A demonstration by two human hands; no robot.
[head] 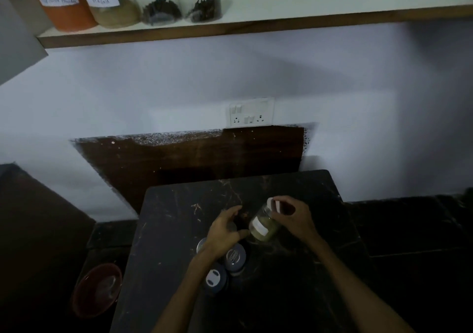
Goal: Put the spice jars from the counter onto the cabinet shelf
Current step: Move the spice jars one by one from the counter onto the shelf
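Note:
My right hand [291, 215] grips the white lid of a tilted glass jar [263, 226] with yellow-green spice and a white label, just above the dark counter [179, 230]. My left hand [225, 230] hovers beside that jar with its fingers spread, not clearly touching it. Under my left wrist stand three jars with dark lids [234, 256], close together. High up, the cabinet shelf [307, 4] carries several labelled jars at its left end: an orange powder jar [66, 10], a brown masala jar [112, 7], a black pepper jar [158, 4] and a cloves jar [202, 2].
The shelf's right part is bare white board with a brown wooden front edge. A white socket plate [252, 112] sits on the wall above a dark wooden backsplash [192, 158]. A red bowl [97, 289] lies low at the left. A grey cabinet door [18, 45] juts in at top left.

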